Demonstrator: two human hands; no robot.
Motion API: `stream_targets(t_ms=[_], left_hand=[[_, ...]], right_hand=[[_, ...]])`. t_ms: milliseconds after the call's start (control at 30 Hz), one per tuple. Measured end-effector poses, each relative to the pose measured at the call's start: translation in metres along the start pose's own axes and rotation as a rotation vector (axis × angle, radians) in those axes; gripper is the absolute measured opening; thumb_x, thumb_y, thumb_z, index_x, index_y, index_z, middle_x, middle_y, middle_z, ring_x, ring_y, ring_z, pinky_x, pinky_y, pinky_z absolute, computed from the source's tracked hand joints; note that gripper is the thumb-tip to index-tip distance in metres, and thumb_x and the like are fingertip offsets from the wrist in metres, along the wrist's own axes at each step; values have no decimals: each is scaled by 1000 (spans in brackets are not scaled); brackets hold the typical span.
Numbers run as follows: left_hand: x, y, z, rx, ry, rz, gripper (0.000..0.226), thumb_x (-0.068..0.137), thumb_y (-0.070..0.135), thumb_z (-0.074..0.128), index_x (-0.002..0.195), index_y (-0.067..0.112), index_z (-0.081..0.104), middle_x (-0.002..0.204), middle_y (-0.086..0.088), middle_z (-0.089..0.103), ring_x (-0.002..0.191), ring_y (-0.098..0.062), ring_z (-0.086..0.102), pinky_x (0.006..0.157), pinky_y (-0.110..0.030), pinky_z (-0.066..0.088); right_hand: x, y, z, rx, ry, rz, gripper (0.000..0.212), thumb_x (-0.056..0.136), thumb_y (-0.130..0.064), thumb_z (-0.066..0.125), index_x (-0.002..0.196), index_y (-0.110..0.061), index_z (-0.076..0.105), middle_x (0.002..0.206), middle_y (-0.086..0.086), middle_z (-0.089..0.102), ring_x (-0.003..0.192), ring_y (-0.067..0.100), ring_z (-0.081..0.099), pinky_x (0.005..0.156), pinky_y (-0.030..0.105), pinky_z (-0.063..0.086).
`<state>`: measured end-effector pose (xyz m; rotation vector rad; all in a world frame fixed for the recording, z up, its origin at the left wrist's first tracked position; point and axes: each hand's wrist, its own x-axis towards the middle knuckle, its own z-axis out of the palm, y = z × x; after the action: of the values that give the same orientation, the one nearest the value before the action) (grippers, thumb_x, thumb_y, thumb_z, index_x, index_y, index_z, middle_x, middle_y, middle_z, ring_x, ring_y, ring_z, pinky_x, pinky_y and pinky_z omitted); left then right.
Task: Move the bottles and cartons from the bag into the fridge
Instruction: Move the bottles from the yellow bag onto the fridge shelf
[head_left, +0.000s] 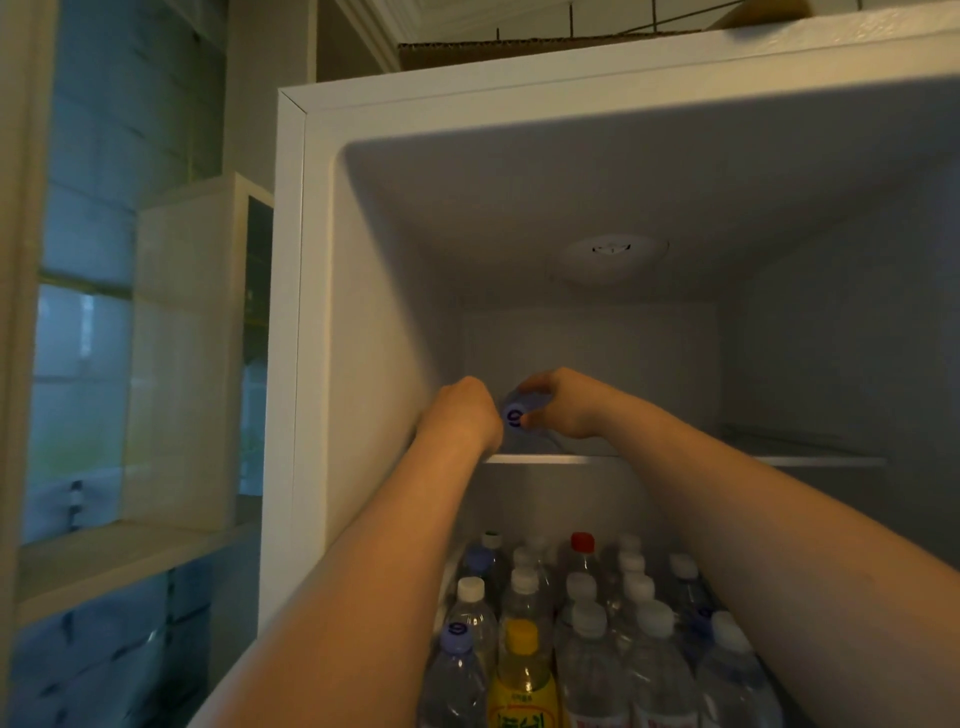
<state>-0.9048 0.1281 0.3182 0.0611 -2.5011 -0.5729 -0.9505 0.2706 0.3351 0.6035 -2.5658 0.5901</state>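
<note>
One bottle (515, 413) is gripped on its side by the left hand (462, 413) and right hand (569, 408) at the top shelf's (675, 460) front left corner. Loads of bottles (587, 618) are already packed below; the bag isn't seen, so the remainder can't be judged.

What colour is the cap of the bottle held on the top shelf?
The bottle cap is pale lilac-blue with a dark blue ring mark; head view.

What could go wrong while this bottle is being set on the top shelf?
The bottle apparently lies on its side, cap outward, near the front edge of the top shelf; released by the left hand and right hand, it could roll off. A fall would strike the crowded upright bottles below.
</note>
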Motion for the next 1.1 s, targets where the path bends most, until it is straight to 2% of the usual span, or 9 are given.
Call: stream_targets(t_ms=[200, 300, 400, 467, 533, 633, 733, 933, 1100], left_hand=[[-13, -7, -1, -79, 20, 23, 31, 89, 11, 57, 118, 2, 63, 125, -21, 63, 115, -38, 60, 94, -42, 52], [-25, -13, 0, -136, 57, 105, 38, 88, 12, 56, 126, 9, 61, 130, -16, 60, 118, -35, 58, 95, -39, 50], [-40, -19, 5, -146, 101, 199, 47, 92, 26, 56, 136, 13, 51, 144, -10, 48, 130, -32, 47, 105, -40, 42], [-54, -22, 10, -82, 126, 248, 55, 94, 38, 52, 143, 16, 42, 153, -8, 37, 141, -30, 32, 114, -44, 31], [-70, -26, 14, -38, 145, 282, 61, 95, 45, 48, 149, 19, 34, 159, -7, 27, 146, -29, 21, 118, -46, 22], [-100, -35, 18, -47, 123, 310, 69, 95, 55, 44, 154, 26, 20, 164, -4, 9, 150, -28, 5, 122, -48, 10], [-133, -45, 24, -48, 94, 340, 74, 94, 63, 41, 155, 32, 13, 165, 0, -2, 151, -25, -6, 123, -46, 6], [-192, -79, 53, -175, -70, 418, 76, 91, 61, 49, 154, 36, 14, 164, 10, -6, 150, -14, -9, 123, -42, 11], [-245, -104, 85, -150, -145, 488, 77, 90, 63, 48, 153, 40, 11, 163, 15, -5, 149, -10, -14, 122, -41, 6]], right_hand=[[-16, -2, 7, -22, 61, 6, 36, 92, -24, 64, 127, -15, 63, 126, 9, 64, 115, 28, 58, 97, 40, 47], [-33, -3, 1, -45, 196, 31, 42, 94, -25, 59, 134, -15, 58, 133, 10, 61, 121, 29, 56, 100, 38, 46], [-59, -6, -2, -87, 337, 11, 43, 94, -26, 55, 136, -17, 56, 136, 7, 59, 125, 29, 53, 101, 40, 45], [-81, -8, 1, -133, 404, 9, 40, 94, -32, 54, 133, -22, 58, 134, 4, 61, 124, 29, 53, 100, 42, 44], [-106, -9, 6, -222, 435, 30, 41, 95, -38, 52, 134, -27, 55, 140, 1, 54, 132, 25, 43, 104, 43, 34], [-142, -11, 16, -326, 452, 51, 45, 96, -47, 47, 139, -34, 47, 156, -2, 34, 146, 23, 18, 114, 47, 14], [-181, -18, 32, -369, 453, 52, 54, 94, -55, 36, 145, -37, 38, 161, -1, 22, 150, 26, 7, 116, 53, 8], [-258, -25, 70, -371, 362, 138, 66, 89, -60, 20, 151, -37, 25, 162, -4, 16, 150, 23, 4, 118, 53, 8], [-326, -12, 112, -369, 295, 191, 61, 90, -55, 29, 148, -36, 31, 159, -5, 26, 148, 23, 15, 117, 52, 14]])
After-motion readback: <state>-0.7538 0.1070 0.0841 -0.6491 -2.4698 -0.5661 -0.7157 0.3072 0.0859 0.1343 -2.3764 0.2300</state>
